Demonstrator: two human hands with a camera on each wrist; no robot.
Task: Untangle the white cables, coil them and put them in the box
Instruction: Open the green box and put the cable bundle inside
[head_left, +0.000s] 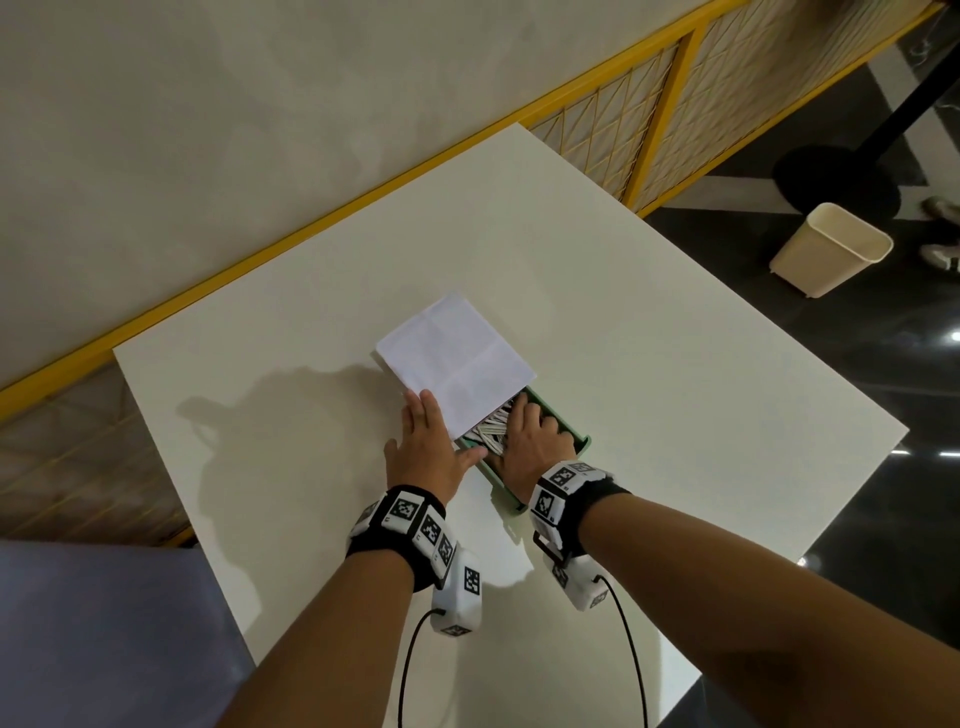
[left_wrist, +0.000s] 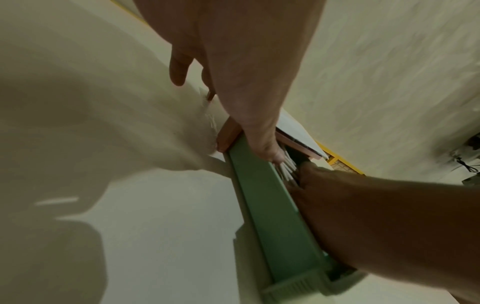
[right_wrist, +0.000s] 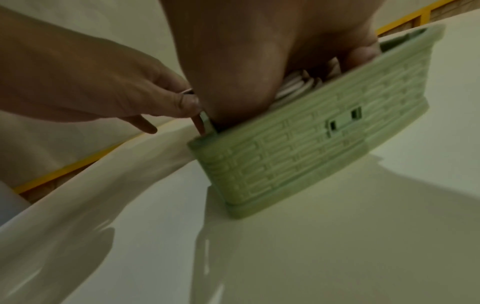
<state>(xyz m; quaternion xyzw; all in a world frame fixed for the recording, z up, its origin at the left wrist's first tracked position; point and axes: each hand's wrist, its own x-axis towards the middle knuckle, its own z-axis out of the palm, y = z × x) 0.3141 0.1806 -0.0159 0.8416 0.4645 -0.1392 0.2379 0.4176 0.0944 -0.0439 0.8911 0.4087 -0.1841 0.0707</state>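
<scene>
A green woven-pattern box stands on the white table. A flat white lid covers its far part. White cables lie bunched in the uncovered near part. My left hand holds the lid's near left corner, fingers on top and thumb at the box rim. My right hand is inside the box, its fingers bent down over the cables; the fingertips are hidden under the lid.
A yellow mesh fence runs behind the table. On the dark floor to the right stand a cream waste bin and a black round stand base. Someone's shoes show at the right edge.
</scene>
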